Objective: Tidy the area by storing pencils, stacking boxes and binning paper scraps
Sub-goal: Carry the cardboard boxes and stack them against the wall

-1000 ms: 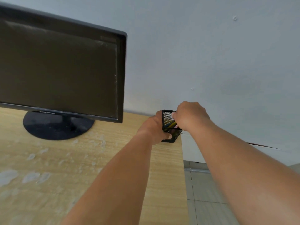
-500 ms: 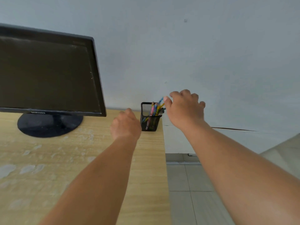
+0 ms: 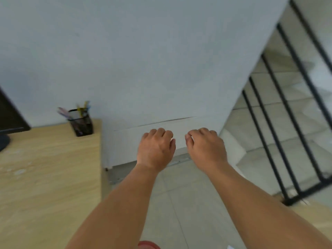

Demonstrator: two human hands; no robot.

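Observation:
A black mesh pencil holder [image 3: 81, 124] stands at the far right corner of the wooden desk [image 3: 45, 177], with several coloured pencils [image 3: 81, 107] sticking out of it. My left hand [image 3: 155, 149] and my right hand [image 3: 206, 148] hover side by side over the tiled floor, to the right of the desk and well away from the holder. Both hands have loosely curled fingers and hold nothing.
A dark monitor [image 3: 9, 115] on its round base shows at the left edge. A pale wall runs behind the desk. Black stair railings [image 3: 287, 105] and steps fill the right side. Something red [image 3: 148, 245] peeks in at the bottom edge.
Both hands have let go of the pencil holder and drawn back from it. The view has swung right, so the monitor has slid almost out of frame and the stairs have come in.

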